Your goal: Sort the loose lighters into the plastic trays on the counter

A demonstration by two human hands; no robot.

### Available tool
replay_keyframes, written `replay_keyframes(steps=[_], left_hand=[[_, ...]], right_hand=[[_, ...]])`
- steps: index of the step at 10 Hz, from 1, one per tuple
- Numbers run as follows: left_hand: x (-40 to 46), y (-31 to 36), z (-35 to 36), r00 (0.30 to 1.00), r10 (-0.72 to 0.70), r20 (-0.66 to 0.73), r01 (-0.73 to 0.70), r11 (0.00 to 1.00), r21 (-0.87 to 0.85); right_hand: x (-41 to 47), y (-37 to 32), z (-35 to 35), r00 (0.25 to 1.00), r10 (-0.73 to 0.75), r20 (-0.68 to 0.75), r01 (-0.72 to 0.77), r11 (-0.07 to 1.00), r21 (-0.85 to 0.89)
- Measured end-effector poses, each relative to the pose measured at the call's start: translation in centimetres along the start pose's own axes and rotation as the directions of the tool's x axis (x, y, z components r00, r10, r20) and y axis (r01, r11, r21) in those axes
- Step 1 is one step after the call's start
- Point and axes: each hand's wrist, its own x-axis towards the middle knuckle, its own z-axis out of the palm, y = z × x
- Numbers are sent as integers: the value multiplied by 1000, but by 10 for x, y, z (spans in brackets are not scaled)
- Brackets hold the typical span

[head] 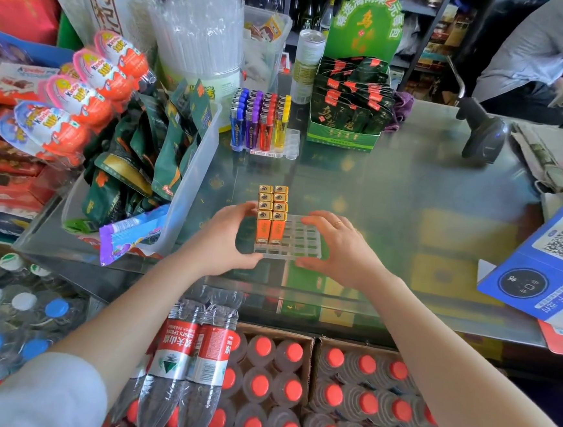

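Note:
A clear plastic tray (299,245) with a grid of slots sits on the glass counter (392,195) near its front edge. Two rows of orange lighters with gold tops (271,214) stand upright in its left slots; the right slots hold nothing. My left hand (227,239) grips the tray's left side, thumb against the lighters. My right hand (338,248) holds the tray's right side, fingers spread over the rim. Further back stands a second tray (290,143) with blue, purple, red and yellow lighters (258,124) in rows.
A clear bin of green snack packets (188,185) stands left of the tray. A green display box (346,117) and a can (306,67) are at the back, a barcode scanner (483,135) to the right, a blue QR sign (545,267) at the right edge. Bottled water lies below the counter.

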Motion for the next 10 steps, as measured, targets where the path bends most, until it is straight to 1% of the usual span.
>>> replay_keyframes(steps=[1,2,3,4,5,7,8,9,10], left_hand=[[0,6,-9,996,-37,-78,39,999,19],[-5,22,-32,968,28,-249,-3,995,99],[-9,38,-57,929,161,-334,-103,977,184],[-8,46,-72,916,210,-341,-147,968,201],[-3,43,-82,902,234,-363,-148,957,250],[0,34,-95,893,211,-398,-163,975,151],[-1,31,-99,894,204,-400,-156,976,149],[-8,30,-101,883,219,-416,-163,973,166],[-18,32,-100,877,246,-413,-170,963,211]], right_hand=[[20,0,-1,998,44,-41,-44,999,0],[44,-1,1,995,76,-70,-75,997,15],[70,-6,3,990,100,-96,-98,995,34],[93,-13,3,986,116,-122,-108,992,70],[112,-18,5,981,123,-151,-107,988,109],[130,-25,2,979,118,-168,-109,992,62],[134,-30,1,979,150,-137,-140,987,84],[130,-34,2,975,173,-138,-161,982,95],[116,-38,0,967,158,-200,-141,985,100]])
